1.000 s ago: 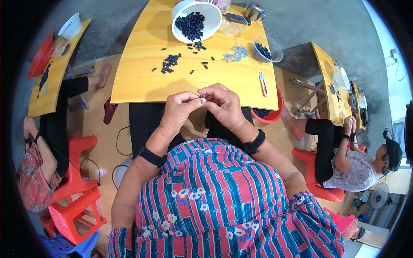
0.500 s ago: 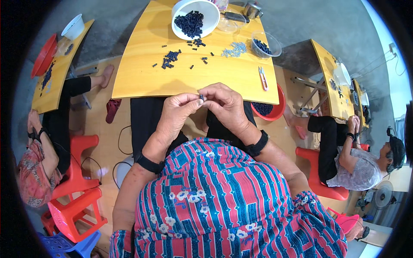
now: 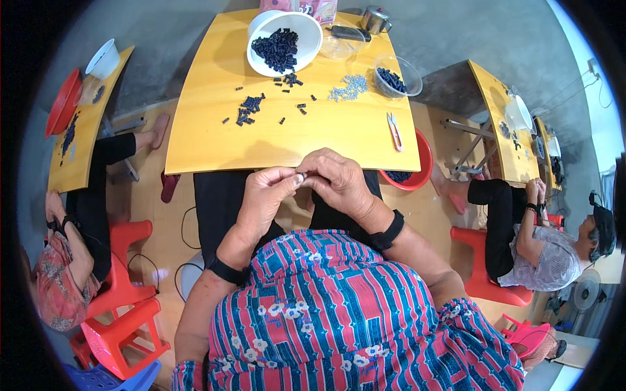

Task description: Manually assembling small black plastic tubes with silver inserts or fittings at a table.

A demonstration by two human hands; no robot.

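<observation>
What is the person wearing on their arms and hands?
Both hands are bare: no gloves, and no rings that I can make out. The left hand has a black band around its wrist, and the right hand has a wider black wristband. The forearms are uncovered. The short sleeves belong to a red and blue striped top with small white flowers.

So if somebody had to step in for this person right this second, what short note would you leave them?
Left hand: fingertips pinch a small dark piece just off the table's near edge.
Right hand: closed on the same piece from the other side.
Things: white bowl of dark pieces, loose dark pieces, pale grey pile, clear bowl, snips, all on the yellow table.
Done: cannot tell.
Left: bowl remains quite full.
</observation>
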